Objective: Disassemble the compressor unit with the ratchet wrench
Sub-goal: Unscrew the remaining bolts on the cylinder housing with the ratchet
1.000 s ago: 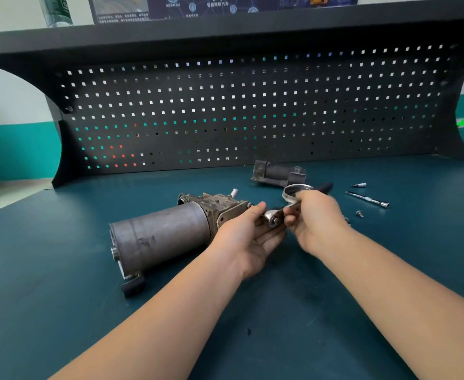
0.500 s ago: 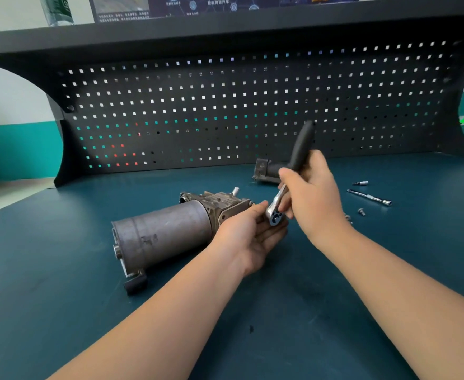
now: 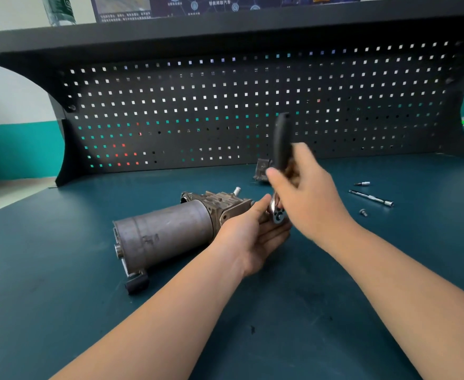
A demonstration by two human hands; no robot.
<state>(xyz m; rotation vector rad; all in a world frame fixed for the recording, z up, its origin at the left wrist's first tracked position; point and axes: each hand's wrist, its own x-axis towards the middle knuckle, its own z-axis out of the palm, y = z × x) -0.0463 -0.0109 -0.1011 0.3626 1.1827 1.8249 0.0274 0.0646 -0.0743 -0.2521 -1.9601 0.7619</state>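
Observation:
The compressor unit (image 3: 167, 237), a grey cylinder with a cast block at its right end, lies on its side on the blue-green bench top. The ratchet wrench (image 3: 282, 145) stands nearly upright, black handle up, chrome head (image 3: 277, 213) down. My left hand (image 3: 248, 237) is palm up beside the block, fingers and thumb curled around the wrench head. My right hand (image 3: 309, 193), blurred with motion, grips the wrench shaft just below the handle.
An extension bar (image 3: 370, 198), a small bit (image 3: 362, 184) and a loose bolt (image 3: 363, 212) lie to the right. A removed metal part (image 3: 261, 169) sits behind my right hand. The black pegboard (image 3: 225, 111) closes off the back of the bench.
The wrench handle swung up from nearly flat and pointing right to almost upright. My right hand rose with it. My left hand stayed around the wrench head.

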